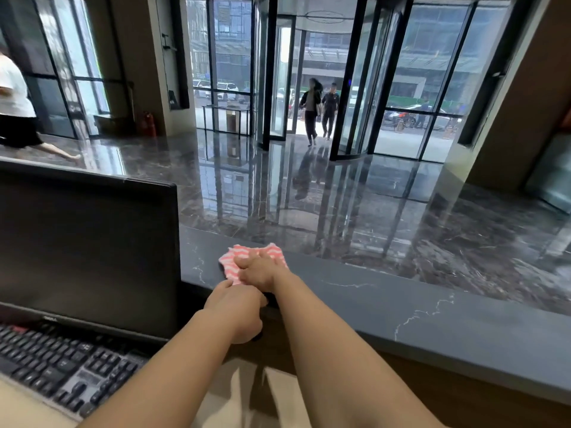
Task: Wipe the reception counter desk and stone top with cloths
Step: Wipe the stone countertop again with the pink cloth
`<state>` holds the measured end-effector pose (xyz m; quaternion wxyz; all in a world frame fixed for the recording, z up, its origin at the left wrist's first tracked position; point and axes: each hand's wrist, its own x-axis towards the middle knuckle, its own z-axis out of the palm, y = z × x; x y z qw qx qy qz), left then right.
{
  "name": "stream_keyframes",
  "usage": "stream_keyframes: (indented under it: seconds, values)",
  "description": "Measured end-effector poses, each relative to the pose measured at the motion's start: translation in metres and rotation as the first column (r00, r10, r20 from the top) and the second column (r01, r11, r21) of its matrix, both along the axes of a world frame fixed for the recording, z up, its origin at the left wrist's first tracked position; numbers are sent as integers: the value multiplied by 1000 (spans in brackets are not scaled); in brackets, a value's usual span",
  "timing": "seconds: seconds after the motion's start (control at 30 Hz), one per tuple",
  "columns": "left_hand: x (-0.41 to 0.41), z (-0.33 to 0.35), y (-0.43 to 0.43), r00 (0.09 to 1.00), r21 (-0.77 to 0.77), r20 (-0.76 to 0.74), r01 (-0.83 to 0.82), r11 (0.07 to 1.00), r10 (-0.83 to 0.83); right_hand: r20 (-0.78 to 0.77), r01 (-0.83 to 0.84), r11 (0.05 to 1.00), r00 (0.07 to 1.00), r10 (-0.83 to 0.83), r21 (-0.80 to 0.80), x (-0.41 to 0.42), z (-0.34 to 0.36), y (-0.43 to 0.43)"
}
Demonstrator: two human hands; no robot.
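A pink-and-white striped cloth (pixel 244 257) lies bunched on the dark grey stone top (pixel 432 316) of the reception counter, just right of the monitor. My right hand (pixel 258 271) lies on the cloth with its fingers curled into the fabric. My left hand (pixel 236 310) is just in front of it at the stone top's near edge, fingers curled, its fingertips pinching the cloth's near corner. Something dark shows under the left hand; I cannot tell what it is.
A black monitor (pixel 86 245) stands at the left with a black keyboard (pixel 61 366) in front of it on the lower desk (pixel 18 406). Beyond the counter lies a glossy marble lobby floor with a revolving glass door (pixel 309 88). Two people walk in there; another person passes at far left.
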<state>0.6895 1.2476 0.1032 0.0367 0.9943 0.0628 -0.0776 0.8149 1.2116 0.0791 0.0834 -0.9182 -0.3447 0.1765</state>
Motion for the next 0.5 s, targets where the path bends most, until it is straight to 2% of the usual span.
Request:
stream_keyframes:
  seconds: [0.17,0.37,0.5]
  values:
    - [2,6,-7,999,64,-53,16,998,-12,131,64,997,990,-59,-40,6,-8,-32]
    - [-1,8,-7,995,68,-99,17,998,-11,177,284,958,946,-272,-48,23,-12,-137]
    - [-4,8,-12,993,74,-114,17,997,-8,190,469,882,871,-453,-49,26,-12,-201]
